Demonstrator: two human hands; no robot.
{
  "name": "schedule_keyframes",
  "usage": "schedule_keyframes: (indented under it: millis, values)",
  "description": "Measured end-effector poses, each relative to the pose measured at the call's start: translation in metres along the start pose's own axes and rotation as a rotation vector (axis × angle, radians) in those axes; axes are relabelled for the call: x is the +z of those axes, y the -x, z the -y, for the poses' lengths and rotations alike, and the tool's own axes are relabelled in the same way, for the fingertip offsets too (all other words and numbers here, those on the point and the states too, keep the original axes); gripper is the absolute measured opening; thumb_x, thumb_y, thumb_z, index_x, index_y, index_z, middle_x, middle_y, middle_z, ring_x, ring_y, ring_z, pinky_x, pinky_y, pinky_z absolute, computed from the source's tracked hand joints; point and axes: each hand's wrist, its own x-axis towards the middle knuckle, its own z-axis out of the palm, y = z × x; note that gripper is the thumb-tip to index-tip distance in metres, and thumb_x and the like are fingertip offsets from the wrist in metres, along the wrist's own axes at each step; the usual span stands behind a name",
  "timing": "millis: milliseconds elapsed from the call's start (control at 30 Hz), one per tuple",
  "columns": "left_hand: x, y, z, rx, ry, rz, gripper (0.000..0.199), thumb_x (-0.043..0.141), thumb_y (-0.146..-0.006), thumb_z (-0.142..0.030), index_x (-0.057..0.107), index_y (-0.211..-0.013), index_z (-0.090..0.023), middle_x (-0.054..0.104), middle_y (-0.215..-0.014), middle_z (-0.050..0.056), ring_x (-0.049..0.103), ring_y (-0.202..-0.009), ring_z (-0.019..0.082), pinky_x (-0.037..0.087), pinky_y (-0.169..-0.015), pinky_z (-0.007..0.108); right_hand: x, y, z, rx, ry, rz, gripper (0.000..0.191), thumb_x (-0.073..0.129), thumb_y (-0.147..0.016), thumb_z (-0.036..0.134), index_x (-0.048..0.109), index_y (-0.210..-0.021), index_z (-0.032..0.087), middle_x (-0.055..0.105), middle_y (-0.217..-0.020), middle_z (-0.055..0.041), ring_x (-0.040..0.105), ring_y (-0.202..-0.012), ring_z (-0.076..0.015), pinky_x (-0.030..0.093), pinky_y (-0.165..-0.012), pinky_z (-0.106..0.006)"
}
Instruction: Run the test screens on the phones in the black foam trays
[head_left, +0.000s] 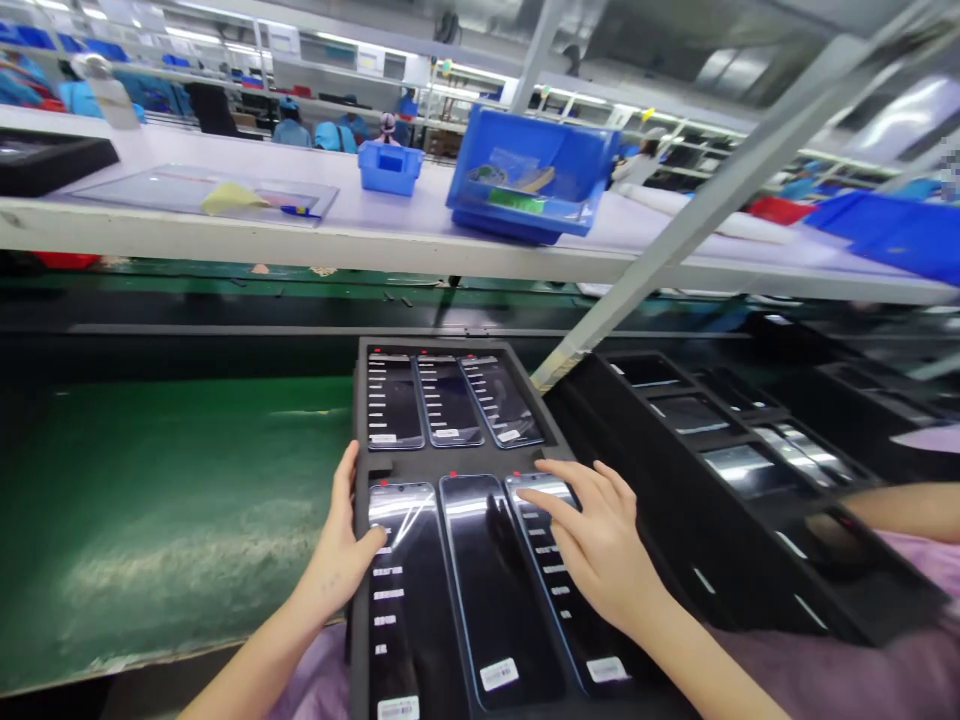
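A black foam tray holds two rows of smartphones, three in each row, all face up. My left hand grips its left edge, fingers along the outer side and thumb over the rim on the near-left smartphone. Over the near-right smartphone is my right hand, open, its fingers spread at the phone's top end and the tray divider. Between them lies the near-middle smartphone, its screen dark and a white label at the bottom. White text lines show on the other screens.
Right of a slanted metal post, more phones lie in other black trays, with another person's arm beside them. A green surface lies to the left. Blue bins and a clear sheet rest on the white shelf ahead.
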Motion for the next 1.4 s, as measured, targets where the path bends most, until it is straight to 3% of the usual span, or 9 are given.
schedule_keyframes:
  millis: [167,333,433,533,667,900,1067,1167,1400]
  values:
    - [-0.001,-0.001,0.022,0.072,-0.085,-0.071,0.081,0.052,-0.072,-0.027,0.012,-0.143,-0.027,0.025,-0.148,0.003,0.023,-0.135,0.028,0.034,-0.105,0.041,-0.009,0.014,-0.013,0.16,0.095,0.047,0.038,0.033,-0.079,0.008,0.067,-0.085,0.024,0.059,-0.108,-0.0063,0.051,-0.104,-0.021,0.027,-0.1,-0.049]
    - [-0.002,-0.003,0.029,0.08,-0.152,-0.12,0.077,0.048,-0.075,-0.033,0.013,-0.143,-0.028,0.023,-0.149,0.0,0.022,-0.136,0.027,0.034,-0.106,0.039,-0.009,0.025,-0.016,0.201,0.08,0.177,0.04,0.034,-0.078,0.007,0.067,-0.09,0.026,0.057,-0.112,-0.0061,0.048,-0.11,-0.0215,0.028,-0.099,-0.049]
    - [0.0,-0.001,0.021,0.011,-0.134,-0.101,0.077,0.048,-0.075,-0.038,0.012,-0.143,-0.027,0.017,-0.151,0.0,0.018,-0.137,0.027,0.029,-0.109,0.04,-0.013,0.035,0.004,0.276,0.112,0.126,0.037,0.032,-0.083,0.013,0.063,-0.099,0.025,0.058,-0.11,-0.0072,0.05,-0.108,-0.0223,0.029,-0.097,-0.049]
    - [0.0,0.0,0.013,-0.057,-0.097,-0.078,0.077,0.046,-0.076,-0.04,0.009,-0.142,-0.028,0.012,-0.152,0.0,0.015,-0.138,0.027,0.026,-0.11,0.041,-0.013,0.045,0.043,0.363,0.123,0.018,0.032,0.032,-0.089,0.023,0.056,-0.11,0.023,0.061,-0.102,-0.0068,0.055,-0.097,-0.0213,0.035,-0.091,-0.043]
    - [0.0,0.0,0.013,-0.046,-0.11,-0.066,0.073,0.043,-0.078,-0.039,0.009,-0.142,-0.029,0.011,-0.152,-0.002,0.015,-0.138,0.026,0.02,-0.112,0.042,0.006,0.047,0.092,0.399,0.156,0.031,0.039,0.036,-0.09,0.038,0.045,-0.123,0.018,0.062,-0.097,-0.0096,0.056,-0.09,-0.0235,0.041,-0.078,-0.038]
    - [-0.002,-0.004,0.027,0.082,-0.152,-0.075,0.057,0.033,-0.088,-0.042,0.013,-0.141,-0.032,0.016,-0.15,0.0,0.018,-0.137,0.025,0.025,-0.11,0.044,0.032,0.034,0.104,0.481,0.352,0.062,0.049,0.03,-0.09,0.045,0.04,-0.127,0.014,0.06,-0.094,-0.0152,0.055,-0.088,-0.0299,0.04,-0.075,-0.044]
    - [-0.028,-0.043,0.014,0.377,-0.369,-0.206,0.042,0.029,-0.09,-0.049,0.05,-0.119,-0.027,0.032,-0.141,0.006,0.026,-0.133,0.027,0.023,-0.109,0.045,0.043,0.029,0.1,0.495,0.405,0.025,0.053,0.032,-0.087,0.046,0.036,-0.13,0.015,0.061,-0.089,-0.0138,0.056,-0.081,-0.0294,0.04,-0.069,-0.041]
    - [-0.046,-0.085,0.002,0.519,-0.498,-0.272,0.042,0.027,-0.091,-0.047,0.057,-0.109,-0.024,0.042,-0.131,0.008,0.036,-0.126,0.025,0.026,-0.107,0.044,0.048,0.029,0.097,0.512,0.406,0.026,0.055,0.035,-0.085,0.046,0.033,-0.131,0.015,0.061,-0.087,-0.013,0.057,-0.08,-0.0294,0.04,-0.068,-0.041]
    - [-0.065,-0.157,-0.006,0.592,-0.772,-0.119,0.046,0.023,-0.091,-0.04,0.064,-0.105,-0.023,0.043,-0.131,0.009,0.033,-0.125,0.027,0.026,-0.105,0.049,0.053,0.032,0.09,0.524,0.316,0.021,0.071,0.047,-0.078,0.043,0.021,-0.139,0.019,0.062,-0.086,-0.0084,0.059,-0.08,-0.0284,0.042,-0.064,-0.039]
